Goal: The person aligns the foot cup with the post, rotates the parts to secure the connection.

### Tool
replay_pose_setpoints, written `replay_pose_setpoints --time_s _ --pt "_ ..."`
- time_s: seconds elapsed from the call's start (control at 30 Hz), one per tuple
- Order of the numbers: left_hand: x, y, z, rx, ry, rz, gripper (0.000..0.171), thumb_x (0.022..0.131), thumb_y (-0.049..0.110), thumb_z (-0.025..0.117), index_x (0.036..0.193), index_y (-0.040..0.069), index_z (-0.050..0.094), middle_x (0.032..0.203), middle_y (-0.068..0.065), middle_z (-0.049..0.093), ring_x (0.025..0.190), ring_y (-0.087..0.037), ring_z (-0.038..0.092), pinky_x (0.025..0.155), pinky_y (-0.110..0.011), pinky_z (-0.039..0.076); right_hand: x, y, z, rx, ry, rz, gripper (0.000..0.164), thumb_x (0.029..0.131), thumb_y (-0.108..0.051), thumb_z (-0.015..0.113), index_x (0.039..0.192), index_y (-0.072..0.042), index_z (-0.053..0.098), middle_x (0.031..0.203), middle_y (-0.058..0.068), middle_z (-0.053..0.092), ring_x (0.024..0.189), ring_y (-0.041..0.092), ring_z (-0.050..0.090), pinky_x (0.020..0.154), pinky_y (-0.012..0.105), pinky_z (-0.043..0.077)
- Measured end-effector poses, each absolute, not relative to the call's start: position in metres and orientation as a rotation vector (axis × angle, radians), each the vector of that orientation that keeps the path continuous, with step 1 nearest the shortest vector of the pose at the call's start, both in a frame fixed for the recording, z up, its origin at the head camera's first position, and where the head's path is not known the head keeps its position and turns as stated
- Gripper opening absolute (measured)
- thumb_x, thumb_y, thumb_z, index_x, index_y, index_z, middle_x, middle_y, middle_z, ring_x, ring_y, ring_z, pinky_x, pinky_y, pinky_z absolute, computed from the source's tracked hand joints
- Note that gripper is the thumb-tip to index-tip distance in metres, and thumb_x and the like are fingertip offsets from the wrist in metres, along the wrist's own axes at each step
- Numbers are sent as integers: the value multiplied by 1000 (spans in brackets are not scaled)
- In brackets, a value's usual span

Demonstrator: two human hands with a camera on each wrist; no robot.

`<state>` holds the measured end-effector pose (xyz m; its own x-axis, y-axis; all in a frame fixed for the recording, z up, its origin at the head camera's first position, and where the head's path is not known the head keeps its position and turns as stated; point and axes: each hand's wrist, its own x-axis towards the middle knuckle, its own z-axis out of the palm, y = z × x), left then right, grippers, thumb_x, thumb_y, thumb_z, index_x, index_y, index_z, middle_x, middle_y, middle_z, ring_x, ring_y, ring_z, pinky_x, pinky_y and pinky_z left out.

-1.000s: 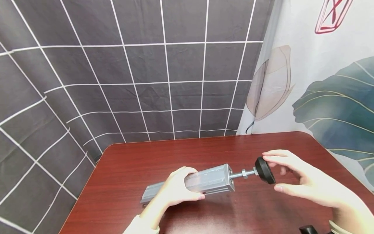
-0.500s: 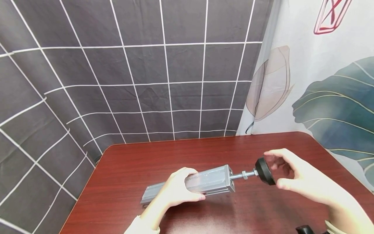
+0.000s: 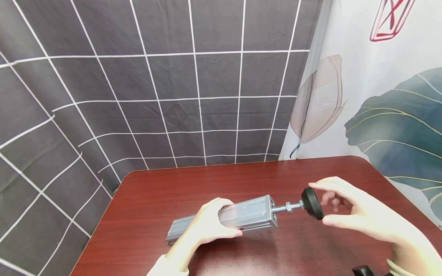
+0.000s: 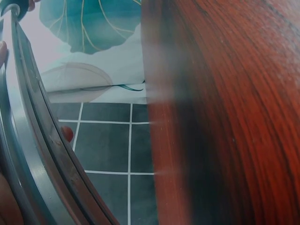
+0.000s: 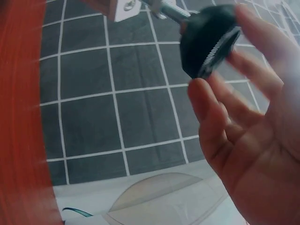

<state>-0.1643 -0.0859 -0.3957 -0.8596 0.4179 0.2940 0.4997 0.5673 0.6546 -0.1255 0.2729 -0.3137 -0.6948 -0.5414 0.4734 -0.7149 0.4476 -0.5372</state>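
A silver-grey metal cylinder with a squared body, lengthwise grooves and a flat end plate slants across the surface, its rod end pointing to the person's right; whether its left end touches the surface I cannot tell. From the plate runs a bright rod carrying nuts, and at its tip sits a black, cup-shaped foot. The left hand has its grip clamped around the body; the right hand has its grip pinched across the foot's rim, index finger at the top and thumb at the bottom. The reddish-brown surface ends in a far edge with rounded corners, well beyond the cylinder, and a broad stretch of it lies between the two; the right edge slopes past the right hand. A dark gridded curtain and a white leaf-printed curtain hang behind. Counted: one cylinder, one rod, two nuts, one foot, two hands, two curtains.
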Motion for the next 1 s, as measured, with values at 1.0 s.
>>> replay_pose_setpoints --time_s 1.0 --pt "-164 -85 -396 -761 -2706 -1185 61 58 48 84 108 23 61 100 14 59 89 -5 54 79 -27 46 -128 272 -317 1030 -2488 1030 81 65 -3 79 137 -7 42 115 -4 52 93 6 49 71 18 41"
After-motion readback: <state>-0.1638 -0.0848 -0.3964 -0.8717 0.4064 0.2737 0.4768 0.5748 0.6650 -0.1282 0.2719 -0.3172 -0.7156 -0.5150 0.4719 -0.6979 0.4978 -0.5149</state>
